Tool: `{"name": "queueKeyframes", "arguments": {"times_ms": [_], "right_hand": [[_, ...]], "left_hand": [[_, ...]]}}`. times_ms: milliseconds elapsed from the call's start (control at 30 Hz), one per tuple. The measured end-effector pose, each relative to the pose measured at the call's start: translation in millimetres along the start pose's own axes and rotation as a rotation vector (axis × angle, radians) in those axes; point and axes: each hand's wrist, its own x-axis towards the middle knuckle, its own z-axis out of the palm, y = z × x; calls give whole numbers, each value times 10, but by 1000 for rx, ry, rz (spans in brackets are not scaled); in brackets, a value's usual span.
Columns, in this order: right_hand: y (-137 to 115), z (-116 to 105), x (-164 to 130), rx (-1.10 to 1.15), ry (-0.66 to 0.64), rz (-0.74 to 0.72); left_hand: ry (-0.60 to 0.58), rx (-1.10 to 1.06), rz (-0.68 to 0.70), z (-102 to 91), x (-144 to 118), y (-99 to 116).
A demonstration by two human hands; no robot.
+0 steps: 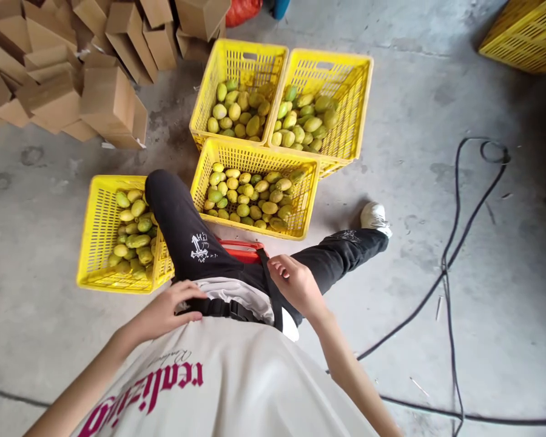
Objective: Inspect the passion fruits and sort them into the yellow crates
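Note:
My left hand (pixel 175 306) is at my waist, its thumb and fingers on either side of a black buckled belt (pixel 221 308) worn over my shirt. My right hand (pixel 295 282) is closed in a pinch on a black strap (pixel 273 285) that hangs from the waist. Beneath that strap, between my legs, shows part of a red plastic thing (pixel 241 250). Just beyond my knees stands a yellow crate (pixel 312 206) of green-yellow mangoes (pixel 255 197). Another yellow crate (pixel 88 243) with mangoes (pixel 134 243) is beside my bent leg, which hides part of it.
Two more yellow crates (pixel 368 91) (pixel 200 103) with mangoes stand behind the middle one. Open cardboard boxes (pixel 109 97) crowd the upper left. A black cable (pixel 452 237) loops over the concrete floor at right. A yellow crate (pixel 528 36) sits in the upper right corner.

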Motion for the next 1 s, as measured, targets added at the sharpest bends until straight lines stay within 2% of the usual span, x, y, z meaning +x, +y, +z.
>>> {"name": "queueKeyframes", "arguments": {"times_ms": [100,200,300,400,500,633,733,800,833,933,1000], "right_hand": [[266,186,-34,27,22,67],[486,350,-32,68,99,171],[582,495,0,112,158,325],[595,599,72,35,167,447],[603,646,148,-94,119,463],[662,641,257,-149,91,395],[752,617,473,-109,94,316],[844,607,736,-85,122,300],[903,611,903,-74,138,296],[1127,692,1503,-50,100,277],[1296,820,1918,-89,12,297]], "left_hand": [[-39,39,15,178,14,-107],[-63,171,112,207,181,-179],[-25,268,173,169,396,-278],[23,266,196,181,612,-418],[17,234,193,259,736,-528],[3,157,81,264,656,-497],[-126,-37,-28,-26,594,-352],[-184,-142,-103,-375,711,-233],[-148,-134,-121,-572,844,-175],[113,108,-49,-1102,1542,-53],[224,378,-33,-1300,2172,-50]]}}
